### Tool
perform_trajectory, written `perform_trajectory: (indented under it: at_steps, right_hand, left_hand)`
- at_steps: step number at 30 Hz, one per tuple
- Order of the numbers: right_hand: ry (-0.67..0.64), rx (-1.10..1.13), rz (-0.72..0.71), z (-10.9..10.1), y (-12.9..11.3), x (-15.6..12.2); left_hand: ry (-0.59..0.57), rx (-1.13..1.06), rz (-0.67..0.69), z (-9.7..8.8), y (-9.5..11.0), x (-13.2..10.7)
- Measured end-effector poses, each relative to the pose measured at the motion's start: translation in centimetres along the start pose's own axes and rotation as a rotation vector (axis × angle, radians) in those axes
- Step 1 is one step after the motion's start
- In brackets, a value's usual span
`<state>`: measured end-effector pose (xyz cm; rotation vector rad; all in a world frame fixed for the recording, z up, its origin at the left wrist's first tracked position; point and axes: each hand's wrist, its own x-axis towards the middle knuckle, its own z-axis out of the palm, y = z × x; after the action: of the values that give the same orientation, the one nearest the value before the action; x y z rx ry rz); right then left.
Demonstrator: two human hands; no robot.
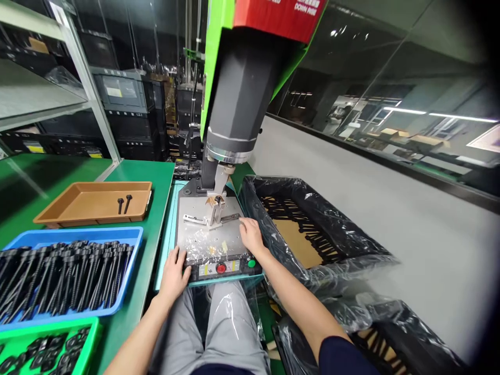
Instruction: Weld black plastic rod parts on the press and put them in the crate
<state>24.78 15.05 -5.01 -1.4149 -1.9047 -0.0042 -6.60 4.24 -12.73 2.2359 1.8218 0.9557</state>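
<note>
My left hand (pixel 175 274) lies with its fingers apart on the left front edge of the machine's metal base plate (pixel 199 239). On the plate's right edge rests my right hand (pixel 251 234), fingers loosely stretched, with no object visible in it. Between and beyond the hands a small metal fixture (pixel 214 214) stands on the plate, with a small black part (pixel 217 200) at its top. The machine's metal tool tip (pixel 222 177) comes down right above or onto it; contact cannot be made out. A red button (pixel 221 269) and a green button (pixel 251 263) sit along the front.
Left, on the green table, are a brown tray (pixel 94 217) with two black pieces, a blue tray (pixel 135 260) full of long black ribbed parts and a green tray (pixel 94 333) of small black parts. Plastic-lined bins (pixel 269 219) stand right. The machine head (pixel 244 88) hangs overhead.
</note>
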Motion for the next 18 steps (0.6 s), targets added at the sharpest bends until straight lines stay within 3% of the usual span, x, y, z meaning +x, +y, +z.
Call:
perform_trajectory:
  at_steps: [4,8,12,18]
  right_hand:
    - [0.012,0.153,0.006,0.5,-3.3,6.5]
    - [-0.112,0.271,0.079,2.8,-5.1,10.7]
    - [-0.211,0.449,0.148,4.1,-5.5,12.1]
    - [-0.036,0.439,0.106,2.6,-5.7,11.2]
  left_hand:
    - [0.029,-0.124,-0.047,0.7,-0.6,0.1]
    - [0.053,-0.192,-0.123,0.9,-1.0,0.1]
    - [0.120,-0.228,-0.139,0.5,-0.9,0.4]
    - [0.168,-0.245,-0.137,-0.1,-0.6,0.9]
